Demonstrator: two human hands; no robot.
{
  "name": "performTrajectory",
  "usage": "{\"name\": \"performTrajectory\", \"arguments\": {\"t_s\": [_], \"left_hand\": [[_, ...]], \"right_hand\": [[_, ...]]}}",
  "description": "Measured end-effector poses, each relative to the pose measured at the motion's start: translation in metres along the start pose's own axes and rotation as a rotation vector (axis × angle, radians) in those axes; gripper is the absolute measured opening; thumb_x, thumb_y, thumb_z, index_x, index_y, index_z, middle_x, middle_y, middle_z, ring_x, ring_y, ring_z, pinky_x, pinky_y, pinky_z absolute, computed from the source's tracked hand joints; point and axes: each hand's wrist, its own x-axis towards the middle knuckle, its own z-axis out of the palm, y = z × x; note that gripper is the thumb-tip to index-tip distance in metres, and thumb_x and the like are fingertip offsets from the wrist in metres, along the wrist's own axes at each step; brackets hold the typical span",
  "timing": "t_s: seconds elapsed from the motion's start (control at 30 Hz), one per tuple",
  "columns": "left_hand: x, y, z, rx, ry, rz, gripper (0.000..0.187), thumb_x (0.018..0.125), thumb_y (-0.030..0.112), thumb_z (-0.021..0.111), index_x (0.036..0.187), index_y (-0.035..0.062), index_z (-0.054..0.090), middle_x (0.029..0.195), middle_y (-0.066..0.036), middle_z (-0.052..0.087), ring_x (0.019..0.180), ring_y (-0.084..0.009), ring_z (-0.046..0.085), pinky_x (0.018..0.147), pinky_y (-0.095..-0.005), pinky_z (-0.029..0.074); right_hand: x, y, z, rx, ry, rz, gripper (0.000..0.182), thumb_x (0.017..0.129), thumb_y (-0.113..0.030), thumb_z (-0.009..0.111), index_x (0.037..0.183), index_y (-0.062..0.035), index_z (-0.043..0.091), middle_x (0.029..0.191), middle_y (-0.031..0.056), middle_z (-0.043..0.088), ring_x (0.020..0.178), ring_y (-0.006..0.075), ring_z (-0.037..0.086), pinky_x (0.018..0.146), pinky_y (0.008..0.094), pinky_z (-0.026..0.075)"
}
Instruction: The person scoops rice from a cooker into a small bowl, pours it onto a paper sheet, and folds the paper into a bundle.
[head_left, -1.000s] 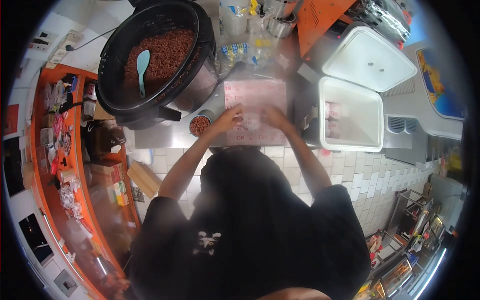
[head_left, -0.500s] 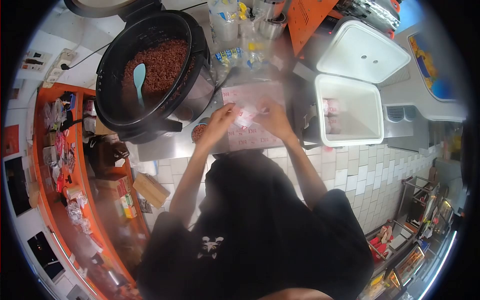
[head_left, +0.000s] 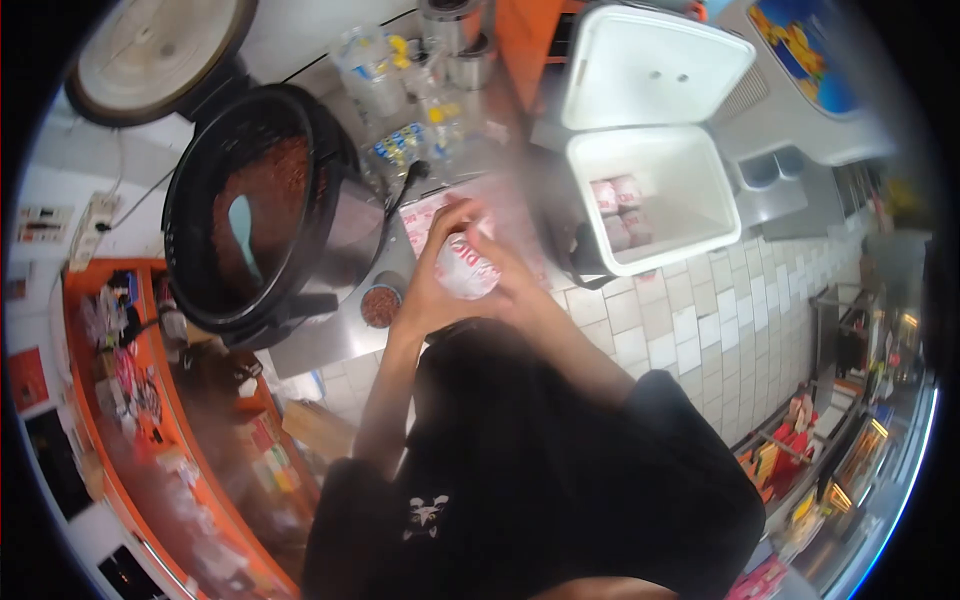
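Between my two hands is a rounded packet (head_left: 466,270) wrapped in white paper with red print. My left hand (head_left: 428,285) curls round its left side and top, and my right hand (head_left: 510,278) is wrapped round its right side. What is inside the packet is hidden by the paper. Beneath and beyond my hands, printed wrapping sheets (head_left: 416,226) lie on the steel counter (head_left: 325,345). A small bowl of reddish-brown rice (head_left: 380,307) stands left of my left hand.
At left stands a large open rice cooker (head_left: 350,225) of reddish rice (head_left: 285,180) with a pale blue paddle (head_left: 242,232). On the right, an open white cooler box (head_left: 695,205) holds several wrapped packets (head_left: 620,210). Plastic bags and cups (head_left: 375,85) sit at the back.
My hands have gone from working at the paper on the sheets to holding a rounded, wrapped packet, lifted closer to my body. The camera view has shifted and turned.
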Motion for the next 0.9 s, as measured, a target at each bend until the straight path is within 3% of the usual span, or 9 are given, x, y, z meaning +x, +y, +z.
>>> {"name": "performTrajectory", "arguments": {"t_s": [0.2, 0.27, 0.33, 0.43, 0.53, 0.6, 0.73, 0.87, 0.9], "left_hand": [[0.014, -0.001, 0.02, -0.066, -0.045, 0.0, 0.1, 0.049, 0.03, 0.101, 0.131, 0.0026, 0.049, 0.124, -0.008, 0.054, 0.117, -0.0185, 0.053, 0.102, -0.0323, 0.041], [0.021, -0.001, 0.031, -0.13, -0.041, -0.03, 0.105, 0.048, 0.034, 0.101, 0.133, 0.0024, 0.048, 0.126, -0.009, 0.053, 0.12, -0.0188, 0.052, 0.103, -0.0322, 0.04], [0.031, 0.0, 0.056, -0.195, -0.047, -0.092, 0.106, 0.06, 0.045, 0.094, 0.142, 0.0033, 0.042, 0.134, -0.011, 0.051, 0.126, -0.02, 0.05, 0.105, -0.0333, 0.04], [0.056, -0.025, 0.094, -0.613, 0.213, -0.321, 0.09, 0.092, 0.073, 0.045, 0.149, 0.0036, 0.033, 0.145, -0.013, 0.045, 0.135, -0.0243, 0.042, 0.113, -0.0414, 0.032], [0.084, 0.001, 0.144, -0.86, 0.148, -0.431, 0.093, 0.093, 0.076, 0.034, 0.151, 0.0027, 0.028, 0.151, -0.013, 0.038, 0.142, -0.0246, 0.033, 0.119, -0.0425, 0.02], [0.098, -0.02, 0.158, -0.886, 0.092, -0.402, 0.083, 0.1, 0.066, 0.032, 0.151, 0.0006, 0.026, 0.154, -0.015, 0.033, 0.145, -0.0259, 0.028, 0.119, -0.0426, 0.018], [0.095, -0.021, 0.164, 0.023, 0.167, -0.026, 0.057, 0.106, 0.032, 0.043, 0.148, -0.0031, 0.028, 0.152, -0.021, 0.032, 0.143, -0.0292, 0.029, 0.116, -0.0418, 0.023], [0.072, -0.039, 0.177, 0.091, 0.199, -0.097, 0.063, 0.093, 0.015, 0.065, 0.144, -0.0028, 0.032, 0.15, -0.022, 0.034, 0.143, -0.0331, 0.029, 0.116, -0.0464, 0.023], [0.064, -0.045, 0.18, 0.215, 0.183, -0.01, 0.066, 0.092, 0.019, 0.068, 0.143, -0.0026, 0.033, 0.15, -0.023, 0.034, 0.143, -0.037, 0.028, 0.116, -0.0494, 0.022]], "right_hand": [[0.002, -0.019, -0.008, -0.103, -0.117, -0.047, 0.074, 0.094, -0.048, 0.063, 0.151, -0.0109, 0.034, 0.145, 0.0136, 0.045, 0.136, 0.0246, 0.043, 0.111, 0.0415, 0.038], [-0.01, -0.038, -0.009, -0.16, -0.015, -0.132, 0.076, 0.094, -0.047, 0.065, 0.151, -0.0083, 0.032, 0.136, 0.0111, 0.048, 0.127, 0.0196, 0.048, 0.104, 0.0337, 0.041], [-0.024, -0.061, -0.024, -0.78, 0.164, -0.724, 0.078, 0.094, -0.05, 0.063, 0.15, -0.0053, 0.033, 0.141, 0.0151, 0.045, 0.129, 0.0235, 0.047, 0.106, 0.0346, 0.04], [-0.051, -0.112, -0.023, -1.171, 0.21, -0.745, 0.078, 0.09, -0.041, 0.07, 0.148, -0.0018, 0.036, 0.142, 0.016, 0.047, 0.132, 0.0247, 0.046, 0.109, 0.0367, 0.037], [-0.053, -0.145, -0.042, -1.361, 0.375, -0.768, 0.077, 0.085, -0.027, 0.078, 0.145, 0.0013, 0.04, 0.134, 0.0168, 0.056, 0.129, 0.0275, 0.052, 0.109, 0.0376, 0.038], [-0.059, -0.19, -0.058, -1.218, 0.311, -0.561, 0.07, 0.084, -0.024, 0.078, 0.142, 0.0005, 0.047, 0.126, 0.0166, 0.062, 0.115, 0.0267, 0.061, 0.104, 0.0375, 0.043], [-0.034, -0.258, -0.143, -0.762, 0.646, -0.244, 0.052, 0.081, -0.018, 0.079, 0.127, 0.0005, 0.062, 0.112, 0.0107, 0.069, 0.1, 0.0168, 0.065, 0.088, 0.0313, 0.052], [-0.029, -0.26, -0.246, -1.089, 0.347, -0.489, 0.042, 0.082, -0.022, 0.078, 0.115, 0.0017, 0.068, 0.104, 0.0095, 0.071, 0.096, 0.0198, 0.067, 0.084, 0.0343, 0.053], [-0.02, -0.256, -0.253, -1.026, 0.512, -0.409, 0.042, 0.081, -0.021, 0.078, 0.114, 0.0024, 0.068, 0.105, 0.0101, 0.071, 0.097, 0.0207, 0.067, 0.085, 0.0346, 0.053]]}}
